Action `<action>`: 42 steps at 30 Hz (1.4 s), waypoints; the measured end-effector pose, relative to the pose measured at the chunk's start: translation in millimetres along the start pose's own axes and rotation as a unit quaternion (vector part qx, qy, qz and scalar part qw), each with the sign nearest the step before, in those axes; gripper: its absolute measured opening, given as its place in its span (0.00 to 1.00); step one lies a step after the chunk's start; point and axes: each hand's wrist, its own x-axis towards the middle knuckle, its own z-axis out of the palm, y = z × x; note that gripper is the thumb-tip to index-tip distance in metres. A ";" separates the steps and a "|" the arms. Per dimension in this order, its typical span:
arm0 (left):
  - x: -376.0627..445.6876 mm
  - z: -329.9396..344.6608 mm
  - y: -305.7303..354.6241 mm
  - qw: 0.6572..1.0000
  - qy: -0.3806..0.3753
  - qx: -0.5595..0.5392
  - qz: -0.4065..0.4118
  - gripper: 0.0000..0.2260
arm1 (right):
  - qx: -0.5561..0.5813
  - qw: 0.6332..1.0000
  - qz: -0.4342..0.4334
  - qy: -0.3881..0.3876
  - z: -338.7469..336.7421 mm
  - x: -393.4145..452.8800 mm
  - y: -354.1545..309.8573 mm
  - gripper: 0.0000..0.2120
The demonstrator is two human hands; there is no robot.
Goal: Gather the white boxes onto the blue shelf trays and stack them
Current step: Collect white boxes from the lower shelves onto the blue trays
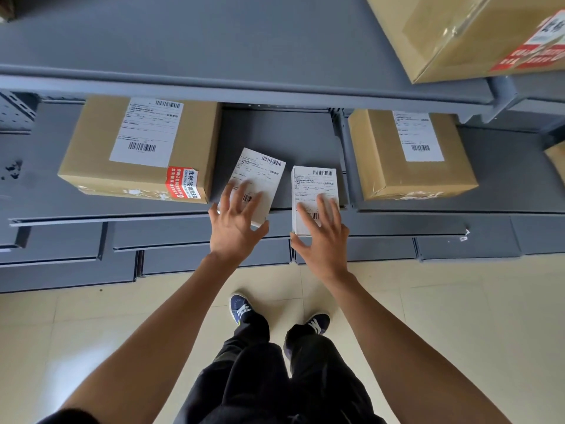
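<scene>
Two white boxes lay side by side on the blue-grey shelf tray (pixel 275 133) at the centre of the frame, between a large brown carton (pixel 91 154) at centre left and a second brown carton (pixel 379 154) at centre right. The left white box (pixel 260 175) sat skewed, its near corner overhanging the tray's front lip. The right white box (pixel 312 185) sat nearly square to the shelf, its near end also past the lip. The two boxes were near each other but apart.

The left hand (pixel 235 221) rested on the left white box with fingers spread and straight, thumb beside the near corner; nothing was clamped. The right hand (pixel 324 237) lay likewise on the right white box, fingers splayed flat over the label, thumb out to the left, not closed around it.

Handling assessment: the boxes appeared small, flat, rigid and probably light. The printed labels covering the tops looked smooth, so flat palm pressure could slip. A firmer hold would likely be across the long side edges, thumb on one side and fingers on the other. The overhanging near ends offered access for such a hold.
</scene>
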 end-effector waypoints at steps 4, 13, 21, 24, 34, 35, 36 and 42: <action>-11.3 -3.3 1.7 0.999 0.037 -0.017 0.020 0.25 | 0.019 1.000 -0.001 0.006 -7.0 -14.5 4.9 0.33; -73.2 -10.1 39.6 0.992 0.113 -0.022 0.054 0.21 | 0.051 0.996 0.000 0.071 -30.9 -82.1 26.2 0.29; -130.0 -31.8 140.4 0.970 0.134 -0.056 0.197 0.19 | 0.061 0.976 0.055 0.202 -104.7 -194.0 73.7 0.28; -140.1 -36.8 193.6 0.956 0.132 -0.069 0.254 0.19 | 0.056 0.965 0.085 0.241 -137.7 -233.8 102.1 0.28; -155.2 -46.5 363.7 0.910 0.120 -0.110 0.383 0.18 | 0.040 0.907 0.216 0.359 -245.4 -339.6 177.5 0.27; -155.5 -46.4 378.1 0.905 0.116 -0.116 0.394 0.18 | 0.036 0.902 0.223 0.369 -253.7 -348.0 184.6 0.27; -155.4 -45.7 391.9 0.899 0.113 -0.121 0.406 0.18 | 0.027 0.898 0.229 0.375 -261.2 -356.1 192.3 0.27; -144.3 -26.3 468.9 0.863 0.105 -0.164 0.466 0.17 | -0.020 0.885 0.281 0.371 -292.5 -395.7 245.9 0.27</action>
